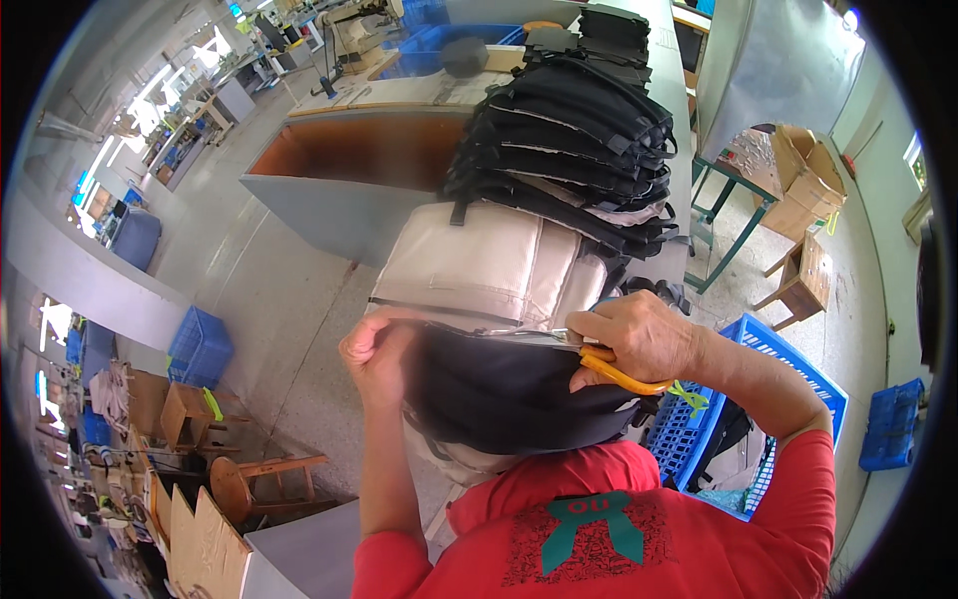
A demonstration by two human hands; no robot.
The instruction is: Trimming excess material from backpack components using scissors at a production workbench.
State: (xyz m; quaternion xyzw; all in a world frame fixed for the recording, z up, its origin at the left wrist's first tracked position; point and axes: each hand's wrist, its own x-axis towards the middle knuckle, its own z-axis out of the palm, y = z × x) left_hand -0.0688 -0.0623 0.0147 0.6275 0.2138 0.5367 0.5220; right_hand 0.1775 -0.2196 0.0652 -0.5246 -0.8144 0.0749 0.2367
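Observation:
My left hand pinches the upper left corner of a black fabric panel, fingers closed on its edge. This panel is part of a beige and black sewn bag piece draped in front of me. In my right hand are scissors with yellow-orange handles. Their blades point left along the panel's top edge, and I cannot tell whether they are cutting. Just beyond lies a beige padded panel with stitched seams. Behind it rises a stack of black bag pieces with straps and buckles.
A blue plastic basket holding fabric stands at my right. Left of the stack is an open grey bin with a brown inside. Farther right are a small wooden stool and a cardboard box. A round wooden stool stands lower left.

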